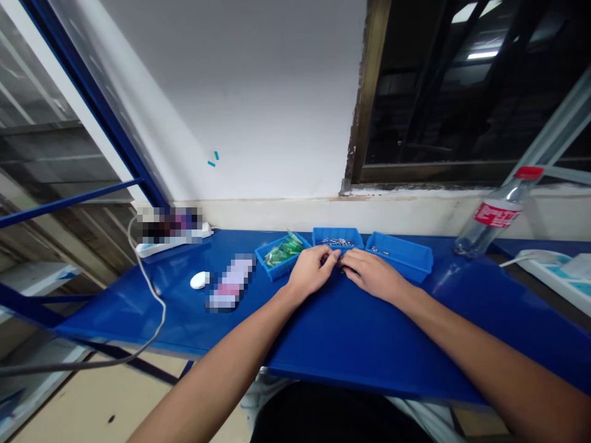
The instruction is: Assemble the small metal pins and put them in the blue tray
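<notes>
My left hand (314,268) is over the blue table, its thumb and fingers brought together in a pinch. Close beside it, my right hand (372,272) curls its fingers inward, with the fingertips almost meeting those of the left. Whatever they grip is too small or hidden to make out. Just behind the hands, a blue bin (338,232) holds several small shiny metal parts (336,242). To the left, another blue bin (274,272) contains green and clear pieces (287,249). A third blue bin (412,261), by my right wrist, has a few small metal parts in it.
A blurred-out phone-shaped object (233,282) and a white oval case (199,280) lie on the left of the table (360,347). At the right stands a plastic bottle (496,215) with a red cap. A grey cable (159,307) hangs over the left edge; power strips sit at both sides.
</notes>
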`<state>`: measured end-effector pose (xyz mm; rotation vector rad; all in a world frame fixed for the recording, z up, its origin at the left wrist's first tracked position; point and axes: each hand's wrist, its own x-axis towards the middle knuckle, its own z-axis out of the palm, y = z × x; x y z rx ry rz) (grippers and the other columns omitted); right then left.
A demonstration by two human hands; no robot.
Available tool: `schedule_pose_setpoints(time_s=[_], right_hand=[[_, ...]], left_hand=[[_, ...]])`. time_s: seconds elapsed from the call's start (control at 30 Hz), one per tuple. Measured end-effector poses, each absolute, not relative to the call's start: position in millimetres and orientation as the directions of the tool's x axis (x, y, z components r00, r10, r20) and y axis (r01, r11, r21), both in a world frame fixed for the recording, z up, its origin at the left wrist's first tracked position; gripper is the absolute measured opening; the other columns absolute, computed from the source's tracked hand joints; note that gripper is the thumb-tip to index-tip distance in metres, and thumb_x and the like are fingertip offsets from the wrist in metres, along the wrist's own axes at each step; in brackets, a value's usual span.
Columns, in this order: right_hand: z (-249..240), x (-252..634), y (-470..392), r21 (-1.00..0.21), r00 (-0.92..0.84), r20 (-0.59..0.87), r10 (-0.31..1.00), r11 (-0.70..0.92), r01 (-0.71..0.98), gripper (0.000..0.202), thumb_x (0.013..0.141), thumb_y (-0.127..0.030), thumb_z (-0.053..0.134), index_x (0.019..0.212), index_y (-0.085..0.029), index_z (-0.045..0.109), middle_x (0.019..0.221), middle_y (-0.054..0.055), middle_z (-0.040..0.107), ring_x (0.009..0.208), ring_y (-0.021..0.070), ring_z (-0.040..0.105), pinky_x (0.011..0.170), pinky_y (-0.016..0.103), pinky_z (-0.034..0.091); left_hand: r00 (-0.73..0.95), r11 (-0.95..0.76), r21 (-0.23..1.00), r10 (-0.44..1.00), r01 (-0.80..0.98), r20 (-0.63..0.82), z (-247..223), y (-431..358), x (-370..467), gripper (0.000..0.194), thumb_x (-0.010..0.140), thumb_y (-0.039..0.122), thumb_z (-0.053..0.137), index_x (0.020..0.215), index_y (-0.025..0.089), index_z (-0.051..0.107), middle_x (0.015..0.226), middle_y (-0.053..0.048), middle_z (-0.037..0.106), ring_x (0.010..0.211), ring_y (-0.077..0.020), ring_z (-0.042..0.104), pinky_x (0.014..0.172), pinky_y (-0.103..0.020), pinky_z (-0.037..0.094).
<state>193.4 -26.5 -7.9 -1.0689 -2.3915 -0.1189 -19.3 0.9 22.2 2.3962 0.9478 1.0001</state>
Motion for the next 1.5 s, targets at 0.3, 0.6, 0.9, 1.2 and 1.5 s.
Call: schedule_pose_setpoints(time_s=[0.3,0.6,0.9,1.2,1.5], right_hand=[[-0.9,189.5,-30.9,-0.283,-0.327,0.644,0.692,0.612,0.739,0.029,0.093,-0.010,0.053,0.114,-0.023,0.068,0.108,0.010,0.070,0.102,0.0268,0.067,0.091,0.042,0.056],[-0.5,185.0,-33.0,-0.568,-0.054,0.633,0.772,0.511,0.645,0.018,0.089,-0.021,0.061,0.104,-0.023,0.072,0.101,0.007,0.073,0.082,0.0212,0.073,0.080,0.037,0.062],[1.4,180.5,-37.5,-0.533,-0.125,0.632,0.765,0.546,0.646,0.017,0.089,-0.020,0.061,0.105,-0.022,0.068,0.099,0.006,0.074,0.083,0.0209,0.073,0.081,0.036,0.063],[-3.6,185.4,-33.8,-0.507,-0.223,0.571,0.790,0.553,0.662,0.020,0.087,-0.016,0.059,0.105,-0.021,0.067,0.101,0.007,0.071,0.080,0.0188,0.072,0.077,0.034,0.062],[2.7,181.7,-39.6,-0.623,-0.100,0.554,0.826,0.491,0.609,0.007,0.085,-0.020,0.064,0.091,-0.022,0.068,0.090,0.004,0.071,0.076,0.0187,0.071,0.073,0.032,0.062]], left_hand=[[0.522,-0.660,0.612,0.739,0.435,0.426,20.1,0.8,-20.8,0.023,0.102,0.037,0.053,0.102,0.019,0.067,0.088,-0.004,0.075,0.072,-0.0172,0.068,0.068,-0.026,0.049],[0.631,-0.695,0.631,0.669,0.344,0.393,7.5,7.7,-17.7,0.042,0.094,0.015,0.059,0.136,0.018,0.061,0.110,-0.005,0.080,0.089,-0.0182,0.076,0.087,-0.030,0.058],[0.652,-0.744,0.590,0.620,0.313,0.437,9.3,4.6,-18.9,0.032,0.098,0.020,0.057,0.130,0.020,0.062,0.115,-0.006,0.079,0.095,-0.0196,0.076,0.089,-0.030,0.058],[0.660,-0.777,0.529,0.599,0.341,0.454,12.8,1.8,-20.7,0.013,0.097,0.020,0.056,0.110,0.020,0.060,0.111,-0.008,0.076,0.102,-0.0215,0.073,0.085,-0.030,0.056],[0.624,-0.727,0.601,0.647,0.331,0.438,11.7,3.6,-19.8,0.027,0.091,0.023,0.068,0.115,0.021,0.057,0.108,-0.005,0.078,0.098,-0.0212,0.075,0.083,-0.030,0.056]])
